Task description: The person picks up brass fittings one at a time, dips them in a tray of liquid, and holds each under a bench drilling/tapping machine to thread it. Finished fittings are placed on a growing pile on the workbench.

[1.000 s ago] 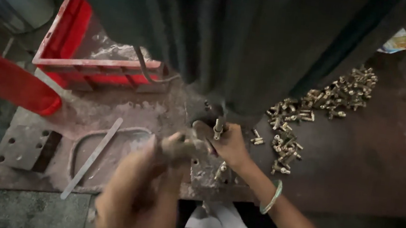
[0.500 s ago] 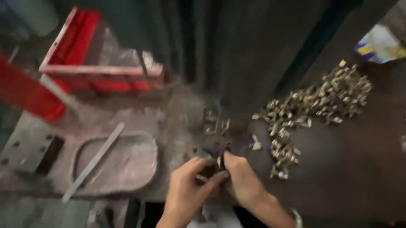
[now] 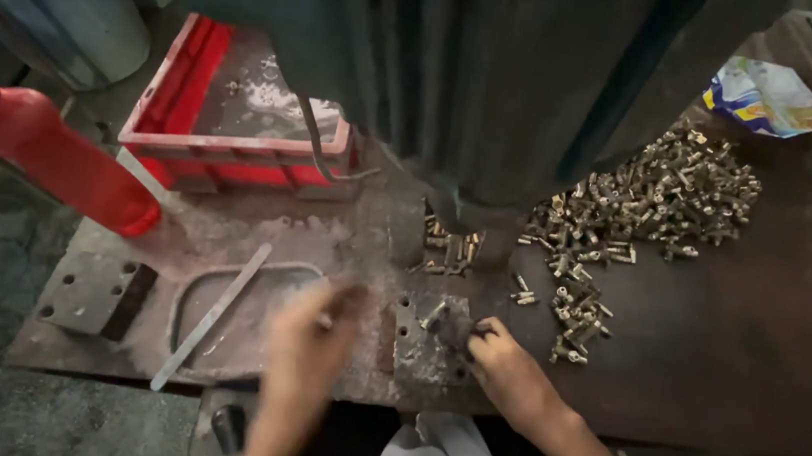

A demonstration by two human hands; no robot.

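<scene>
At the far left we are seeing a red lever handle (image 3: 51,159) slanting down toward a rusty, dusty metal surface (image 3: 746,344). Near that surface's left end a dark steel block (image 3: 97,294) with drilled holes is lying beside a shallow oval recess, and a flat metal strip (image 3: 212,315) is resting slantwise across the recess. Behind them a red plastic crate (image 3: 237,110) is sitting at the foot of a large dark green machine body (image 3: 502,77).

Our left hand (image 3: 307,353) is hovering over the recess; it is blurred, so we cannot tell whether its fingers are spread or pinching. Just to its right a small grey fixture block (image 3: 424,346) is sitting at the surface's front edge. Our right hand (image 3: 509,370), a pale bangle on its wrist, is touching this block, its fingertips pressed together on a small brass part (image 3: 461,330).

Farther right a pile of brass parts (image 3: 645,198) is spreading toward the back. At the top right corner a crumpled blue, yellow and white package (image 3: 767,95) is lying.
</scene>
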